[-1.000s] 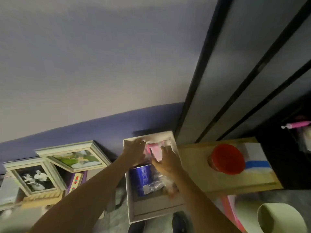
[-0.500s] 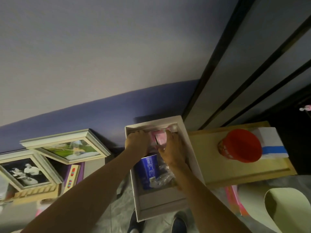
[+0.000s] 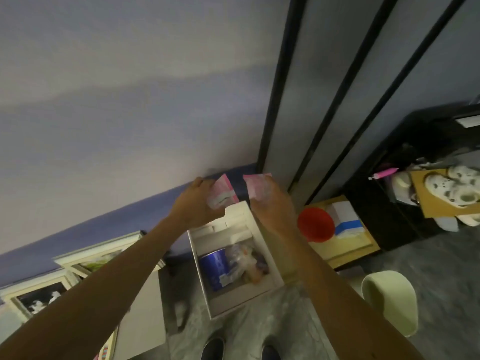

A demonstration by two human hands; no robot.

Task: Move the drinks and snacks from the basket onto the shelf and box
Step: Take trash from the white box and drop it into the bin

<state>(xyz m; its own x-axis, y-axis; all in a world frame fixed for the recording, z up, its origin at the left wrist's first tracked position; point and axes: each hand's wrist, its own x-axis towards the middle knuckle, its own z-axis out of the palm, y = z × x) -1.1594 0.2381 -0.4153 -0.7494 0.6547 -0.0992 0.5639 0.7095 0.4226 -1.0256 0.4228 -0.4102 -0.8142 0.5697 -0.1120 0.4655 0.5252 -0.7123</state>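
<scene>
Fingers of the left hand (image 3: 197, 203) pinched round a pink snack packet (image 3: 224, 192); fingers of the right hand (image 3: 270, 203) closed on a second pink packet (image 3: 255, 187). Both packets held up in the air, apart from each other, in front of the wall. Half a second ago both hands were down inside the white basket (image 3: 270, 258), working at the pink packets at its far end; now they have come up and out, one packet each. Below the fingers, the basket on the floor holds a blue can (image 3: 214, 268) and a clear crinkled bag of snacks (image 3: 245, 261) just beside it. To the right of the right hand, a low wooden shelf (image 3: 348, 253) with a red lid (image 3: 315, 224) and a white box (image 3: 344, 219) on it. Judgement: pick-up done for these two, placement not yet; can and bag left to move.
</scene>
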